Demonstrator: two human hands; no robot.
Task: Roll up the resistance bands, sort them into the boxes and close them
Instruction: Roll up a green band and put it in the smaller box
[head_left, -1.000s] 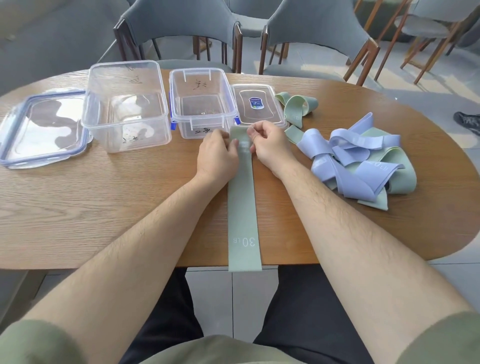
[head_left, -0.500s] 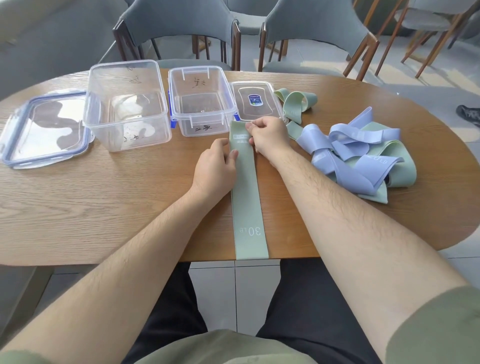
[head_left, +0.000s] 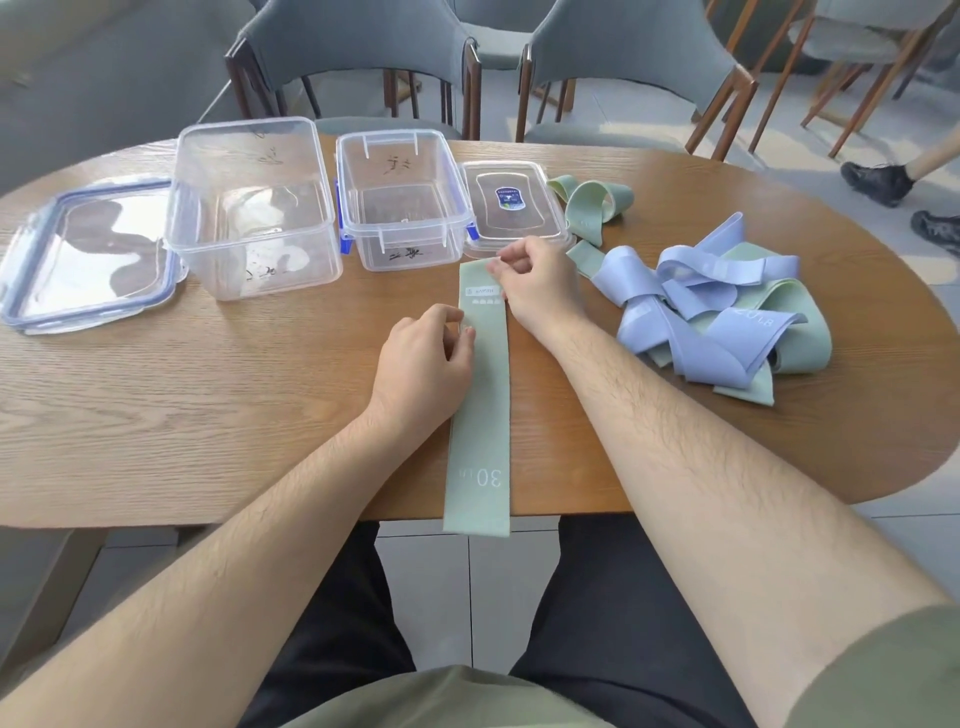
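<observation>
A green resistance band (head_left: 480, 415) marked "30 LB" lies flat and straight on the table, its near end hanging over the front edge. My right hand (head_left: 535, 288) pinches its far right corner. My left hand (head_left: 423, 364) rests at the band's left edge, fingertips touching it. Two clear boxes stand open behind: a large box (head_left: 249, 208) and a smaller box (head_left: 402, 197) with blue clips. A pile of blue and green bands (head_left: 711, 312) lies at the right.
The large lid (head_left: 88, 254) lies at the far left, and the small lid (head_left: 511, 208) lies beside the smaller box. A loose green band (head_left: 592, 200) curls behind the small lid. Grey chairs stand behind the wooden table (head_left: 208, 405). A person's feet show at far right.
My left hand has slid back toward me along the band's left edge. The right hand stays at the far end. The band's printed label is now uncovered.
</observation>
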